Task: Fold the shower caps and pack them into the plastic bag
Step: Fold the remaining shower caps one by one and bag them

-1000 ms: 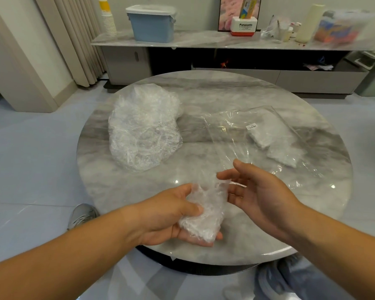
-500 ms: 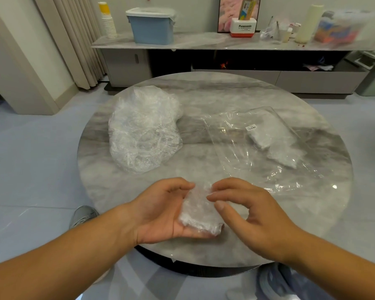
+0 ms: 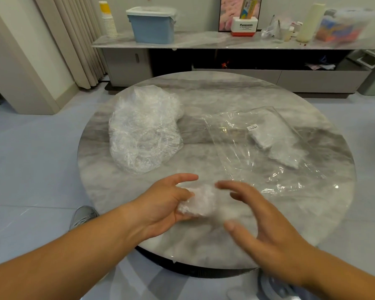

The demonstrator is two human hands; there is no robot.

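My left hand point(image 3: 167, 204) grips a small folded clear shower cap point(image 3: 198, 201) above the near part of the round marble table point(image 3: 214, 98). My right hand point(image 3: 262, 224) hovers just right of the cap with fingers spread and holds nothing; it looks blurred. A loose heap of unfolded shower caps point(image 3: 144, 128) lies on the table's left. The clear plastic bag point(image 3: 247, 148) lies flat on the right, with folded caps point(image 3: 273, 139) inside near its far end.
A long low cabinet point(image 3: 225, 42) behind the table carries a blue lidded box point(image 3: 152, 24), stacked paper cups point(image 3: 108, 20), a white-and-red box and bottles. Curtains hang at the left. A grey shoe point(image 3: 82, 215) shows on the tiled floor under the table's left edge.
My right hand touched the cap half a second ago and has now drawn back to the right, fingers spread. My left hand has kept hold of the cap, which looks more bunched.
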